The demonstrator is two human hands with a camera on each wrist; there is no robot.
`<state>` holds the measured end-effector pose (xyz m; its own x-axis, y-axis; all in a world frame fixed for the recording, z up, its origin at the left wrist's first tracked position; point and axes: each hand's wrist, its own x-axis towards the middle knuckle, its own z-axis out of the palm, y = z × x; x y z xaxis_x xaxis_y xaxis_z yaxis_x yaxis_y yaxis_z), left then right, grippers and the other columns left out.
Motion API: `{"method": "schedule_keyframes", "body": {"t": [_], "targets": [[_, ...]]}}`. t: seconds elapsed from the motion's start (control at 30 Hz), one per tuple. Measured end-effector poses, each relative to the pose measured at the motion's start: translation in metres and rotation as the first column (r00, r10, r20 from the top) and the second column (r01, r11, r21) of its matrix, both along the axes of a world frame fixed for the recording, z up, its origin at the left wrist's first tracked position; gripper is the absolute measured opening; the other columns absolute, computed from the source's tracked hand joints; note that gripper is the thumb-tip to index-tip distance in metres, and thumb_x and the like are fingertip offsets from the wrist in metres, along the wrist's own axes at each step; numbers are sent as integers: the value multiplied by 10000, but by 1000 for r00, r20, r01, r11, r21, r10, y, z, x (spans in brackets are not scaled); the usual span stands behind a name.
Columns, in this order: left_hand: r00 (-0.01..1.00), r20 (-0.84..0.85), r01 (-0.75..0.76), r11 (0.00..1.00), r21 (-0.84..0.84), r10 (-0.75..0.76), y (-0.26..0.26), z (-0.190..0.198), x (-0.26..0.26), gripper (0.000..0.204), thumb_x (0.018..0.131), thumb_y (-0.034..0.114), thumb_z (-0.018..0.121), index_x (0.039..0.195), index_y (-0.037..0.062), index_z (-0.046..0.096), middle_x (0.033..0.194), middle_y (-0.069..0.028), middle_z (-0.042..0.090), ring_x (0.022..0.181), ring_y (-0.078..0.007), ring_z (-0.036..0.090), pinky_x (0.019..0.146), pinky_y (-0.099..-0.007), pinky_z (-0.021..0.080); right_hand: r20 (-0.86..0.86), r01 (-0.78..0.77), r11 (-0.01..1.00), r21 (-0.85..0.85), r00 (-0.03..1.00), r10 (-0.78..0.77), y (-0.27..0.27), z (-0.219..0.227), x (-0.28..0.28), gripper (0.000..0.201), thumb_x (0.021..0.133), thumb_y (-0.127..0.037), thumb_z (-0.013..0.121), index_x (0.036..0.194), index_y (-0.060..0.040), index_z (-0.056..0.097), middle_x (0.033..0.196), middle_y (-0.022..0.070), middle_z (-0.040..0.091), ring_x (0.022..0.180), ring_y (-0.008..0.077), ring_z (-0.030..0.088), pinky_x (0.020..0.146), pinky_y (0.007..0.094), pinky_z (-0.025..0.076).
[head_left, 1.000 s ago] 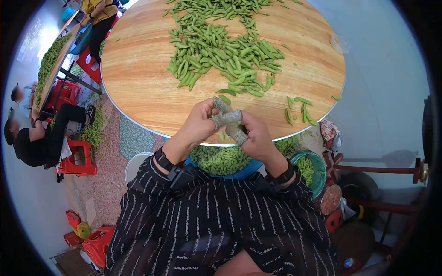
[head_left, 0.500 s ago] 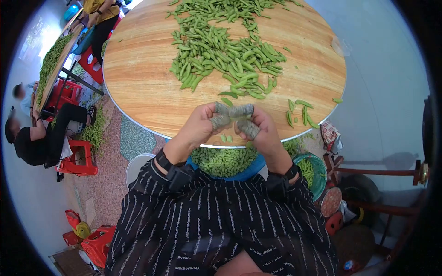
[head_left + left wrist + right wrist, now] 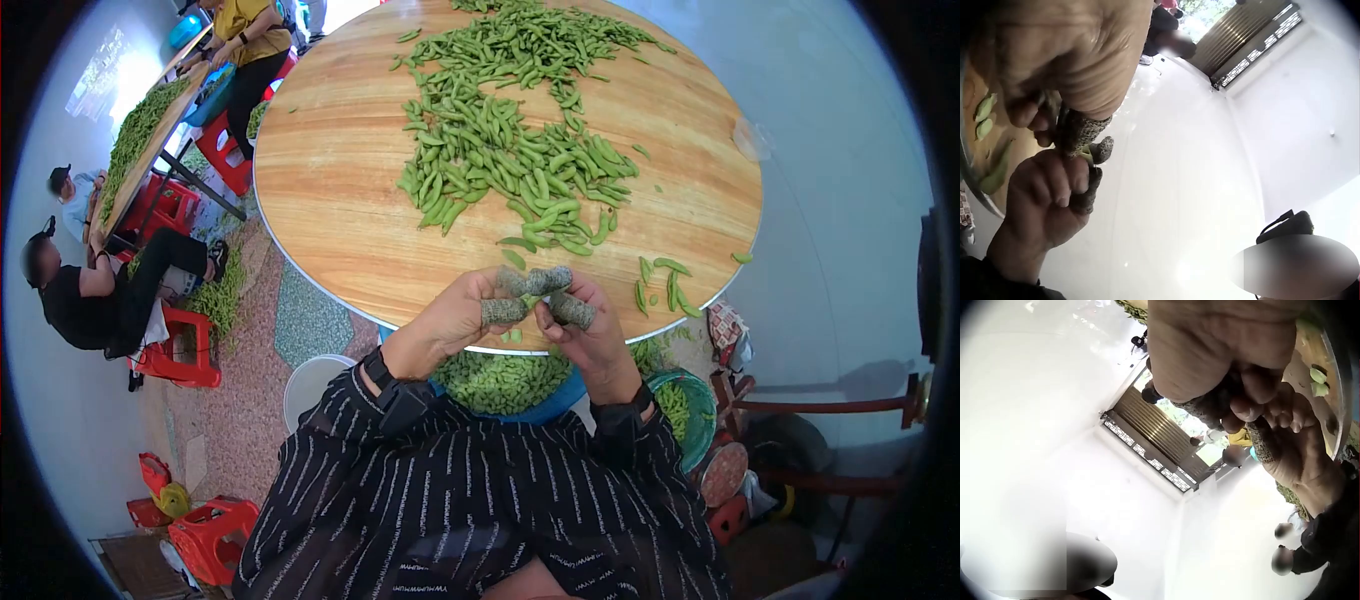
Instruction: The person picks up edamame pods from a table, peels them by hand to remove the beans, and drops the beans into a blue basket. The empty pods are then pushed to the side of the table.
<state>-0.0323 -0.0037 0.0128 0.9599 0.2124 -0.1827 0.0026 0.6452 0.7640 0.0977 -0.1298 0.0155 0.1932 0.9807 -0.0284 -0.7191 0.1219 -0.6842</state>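
Note:
Just over the near edge of the round table [image 3: 330, 200], my left hand [image 3: 448, 318] and right hand [image 3: 592, 335] meet fingertip to fingertip. Grey-green woven wraps [image 3: 503, 311] cover the thumbs and forefingers. Between the wrapped fingertips both hands pinch a green soybean pod [image 3: 1087, 152], mostly hidden by the fingers. A large heap of soybean pods [image 3: 480, 150] spreads over the table beyond the hands. Several loose pods [image 3: 672, 266] lie to the right, and small green pieces [image 3: 514, 336] lie at the near edge beside the left hand.
Below the table edge is a blue basin [image 3: 553, 402] full of green beans or pods. A green basket [image 3: 704, 425] stands right of it, a white bucket [image 3: 308, 388] left. Red stools [image 3: 180, 350] and people sit at another pod-covered table [image 3: 150, 140]; wooden furniture [image 3: 820, 406] stands right.
The head view has shifted, so the table and hands sit lower and further right. The fingers have shifted around the pod, and the right thumb has tilted; the hands stay close together.

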Motion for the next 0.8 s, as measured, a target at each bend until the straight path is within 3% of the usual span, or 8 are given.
{"method": "schedule_keyframes", "body": {"t": [0.27, 0.37, 0.47, 0.5, 0.57, 0.6, 0.7, 0.8], "targets": [[998, -62, 10, 988, -152, -20, -2, 11, -3, 198, 775, 60, 582, 960, 51, 512, 764, -13, 540, 619, -90, 496, 535, -204, 392, 264, 31, 999, -33, 964, -21, -2, 11, -4, 227, 785, -87, 569, 996, -12, 532, 759, 30, 573, 588, 71, 501, 510, 159, 388], [992, -16, -128, 991, 34, 129, -9, -4, 5, 178, 779, 54, 572, 949, 62, 516, 774, -9, 545, 636, -85, 498, 550, -201, 392, 580, 49, 998, 45, 812, -66, 1, 21, -13, 219, 767, -57, 580, 979, -17, 543, 778, 15, 586, 637, 90, 530, 571, 185, 415], [988, 33, -154, 986, 59, 152, -10, -3, 4, 124, 778, 49, 562, 897, 63, 531, 773, -3, 548, 638, -78, 493, 555, -192, 386, 882, 38, 983, 181, 436, -180, 2, 16, -13, 196, 774, -59, 587, 961, -19, 544, 797, 14, 603, 656, 87, 539, 597, 192, 422], [988, 45, -151, 989, 12, 150, -12, -7, 4, 106, 776, 49, 562, 878, 62, 535, 769, -3, 550, 632, -78, 492, 550, -190, 383, 881, 47, 985, 165, 443, -168, 1, 17, -13, 196, 774, -59, 587, 961, -19, 544, 797, 14, 603, 656, 87, 539, 597, 192, 422], [991, 54, -114, 991, -68, 118, -10, -5, 1, 112, 770, 53, 565, 880, 51, 546, 758, -5, 559, 615, -66, 492, 526, -174, 375, 436, 24, 999, -36, 900, -6, -3, 20, -12, 178, 774, -67, 588, 941, -24, 544, 773, 19, 598, 616, 65, 526, 541, 166, 406], [998, 32, -48, 998, -48, 49, -8, 1, 1, 137, 766, 59, 571, 901, 44, 547, 756, -8, 563, 599, -60, 489, 511, -168, 370, 290, 35, 998, -51, 957, -19, -3, 11, -9, 160, 785, -72, 569, 938, -34, 542, 750, 20, 587, 563, 46, 497, 472, 142, 367], [999, 23, 32, 999, 4, -33, -8, 5, 2, 212, 755, 63, 586, 958, 21, 541, 756, -13, 572, 572, -43, 485, 476, -150, 357, 12, 13, 998, 58, 1000, -14, -3, 6, -5, 169, 806, -74, 537, 971, -38, 535, 731, 19, 574, 525, 41, 466, 432, 138, 337], [999, -1, -34, 988, 148, 34, -10, 5, 3, 197, 758, 45, 583, 946, 12, 531, 750, -20, 568, 573, -40, 497, 460, -165, 376, 147, 117, 993, -24, 983, -112, -2, 18, -10, 214, 809, -55, 521, 1021, -24, 517, 750, 18, 572, 531, 29, 440, 445, 139, 320]]}}
